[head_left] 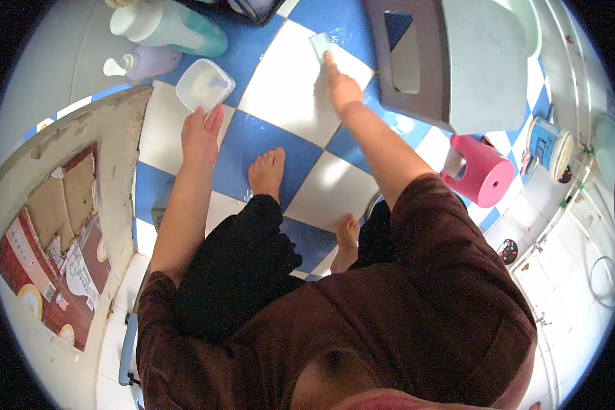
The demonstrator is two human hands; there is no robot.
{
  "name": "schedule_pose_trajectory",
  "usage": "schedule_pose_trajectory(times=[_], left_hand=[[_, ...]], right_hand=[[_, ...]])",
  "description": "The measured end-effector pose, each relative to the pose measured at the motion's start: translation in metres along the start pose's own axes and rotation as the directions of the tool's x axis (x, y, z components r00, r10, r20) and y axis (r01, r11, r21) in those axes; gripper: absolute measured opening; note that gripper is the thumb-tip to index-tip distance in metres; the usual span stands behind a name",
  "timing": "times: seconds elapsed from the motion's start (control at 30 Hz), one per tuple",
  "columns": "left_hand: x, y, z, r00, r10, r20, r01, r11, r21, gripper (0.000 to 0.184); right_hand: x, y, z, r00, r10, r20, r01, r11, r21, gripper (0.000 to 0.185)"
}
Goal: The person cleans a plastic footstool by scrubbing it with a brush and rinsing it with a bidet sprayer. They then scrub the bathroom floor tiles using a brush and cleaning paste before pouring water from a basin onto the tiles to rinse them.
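Note:
My left hand (201, 133) has its fingers closed on the near edge of a white square plastic tub (193, 83), held low over the floor. Something pale lies inside the tub, but I cannot make out what it is. Farther forward, my right hand (344, 90) reaches down to the blue and white tiled floor (280, 82). Its fingers are on a small pale green rectangular pad (320, 46), which appears to lie against a white tile. Wet spots glisten on the tiles around it.
Two bottles, one teal (184, 31) and one lilac (150, 63), stand at the upper left. A grey plastic stool (485, 68) and a pink stool (482, 174) are at right, near a blue-labelled bucket (547, 147). A worn door (116, 150) stands at left. My bare foot (267, 171) is between my arms.

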State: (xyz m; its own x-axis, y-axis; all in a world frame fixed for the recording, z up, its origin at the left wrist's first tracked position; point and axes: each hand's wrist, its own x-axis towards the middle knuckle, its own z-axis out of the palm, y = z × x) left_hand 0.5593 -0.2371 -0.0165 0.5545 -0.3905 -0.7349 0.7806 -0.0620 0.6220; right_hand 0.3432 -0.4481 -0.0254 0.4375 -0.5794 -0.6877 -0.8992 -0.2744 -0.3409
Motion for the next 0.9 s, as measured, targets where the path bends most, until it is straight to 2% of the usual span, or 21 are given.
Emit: schedule_pose_trajectory(times=[0.03,0.07,0.1,0.17,0.23,0.3,0.33,0.37,0.4,0.43,0.47,0.5,0.53,0.63,0.73,0.83,0.9], left_hand=[[0.005,0.001,0.002,1.0,-0.011,-0.013,0.011,1.0,-0.007,0.026],[0.007,0.001,0.002,0.999,-0.027,-0.029,0.027,1.0,-0.01,0.026],[0.003,0.002,0.001,1.0,-0.017,-0.023,0.017,1.0,0.001,0.026],[-0.001,0.006,0.006,1.0,0.012,-0.004,-0.012,1.0,0.021,0.026],[-0.002,0.008,0.007,1.0,0.015,0.002,-0.015,1.0,0.001,0.025],[-0.001,0.01,0.004,1.0,0.013,-0.004,-0.013,1.0,-0.013,0.024],[0.001,0.01,0.001,1.0,0.01,-0.014,-0.011,1.0,-0.02,0.023],[0.0,0.01,-0.002,1.0,0.002,-0.028,-0.003,1.0,-0.025,0.023],[-0.003,0.012,-0.004,0.999,0.011,-0.046,-0.012,1.0,-0.014,0.026],[-0.007,0.013,-0.004,0.998,0.021,-0.065,-0.021,1.0,-0.005,0.028],[-0.011,0.015,-0.007,0.996,0.036,-0.088,-0.036,0.999,0.003,0.031],[-0.014,0.014,-0.014,0.994,0.036,-0.101,-0.037,0.999,-0.014,0.032],[-0.018,0.01,-0.024,0.993,0.035,-0.115,-0.039,0.999,-0.03,0.032],[-0.039,0.018,-0.036,0.979,0.064,-0.193,-0.073,0.997,-0.04,0.032],[-0.065,0.015,-0.049,0.954,0.06,-0.293,-0.083,0.994,-0.068,0.031],[-0.069,0.005,-0.073,0.951,0.025,-0.31,-0.083,0.981,-0.174,0.023],[-0.064,0.007,-0.073,0.945,0.011,-0.327,-0.089,0.97,-0.225,0.025]], right_hand=[[0.001,-0.007,0.018,0.996,-0.066,0.059,0.072,0.992,-0.1,0.048],[0.0,-0.001,0.05,0.936,-0.349,0.033,0.346,0.902,-0.26,0.05],[-0.011,0.008,0.064,0.813,-0.582,0.01,0.534,0.74,-0.409,0.053],[0.005,-0.01,0.034,0.923,-0.351,0.158,0.381,0.893,-0.24,0.056],[0.017,-0.032,-0.023,0.995,0.029,0.097,-0.022,0.997,-0.067,0.048],[0.025,-0.029,0.018,0.966,-0.254,-0.046,0.24,0.949,-0.202,0.046],[0.031,-0.027,0.049,0.911,-0.399,-0.105,0.357,0.891,-0.282,0.045],[0.034,-0.021,0.076,0.833,-0.533,-0.145,0.457,0.812,-0.363,0.044],[0.037,-0.012,0.094,0.674,-0.678,-0.293,0.537,0.722,-0.436,0.044],[0.04,-0.019,0.077,0.835,-0.506,-0.219,0.44,0.85,-0.288,0.045],[0.042,-0.036,0.039,0.942,-0.32,-0.104,0.303,0.94,-0.154,0.046],[0.042,-0.046,0.01,0.991,-0.13,0.042,0.132,0.99,-0.043,0.047],[0.04,-0.045,-0.003,0.999,-0.05,0.015,0.049,0.995,0.084,0.052],[0.025,-0.053,0.082,0.913,-0.401,0.078,0.408,0.882,-0.234,0.047],[0.003,-0.073,0.124,0.77,-0.638,0.022,0.624,0.744,-0.24,0.047],[0.022,-0.157,0.096,0.896,-0.39,0.213,0.428,0.887,-0.175,0.059],[0.041,-0.194,0.088,0.879,-0.411,0.243,0.448,0.885,-0.124,0.061]])
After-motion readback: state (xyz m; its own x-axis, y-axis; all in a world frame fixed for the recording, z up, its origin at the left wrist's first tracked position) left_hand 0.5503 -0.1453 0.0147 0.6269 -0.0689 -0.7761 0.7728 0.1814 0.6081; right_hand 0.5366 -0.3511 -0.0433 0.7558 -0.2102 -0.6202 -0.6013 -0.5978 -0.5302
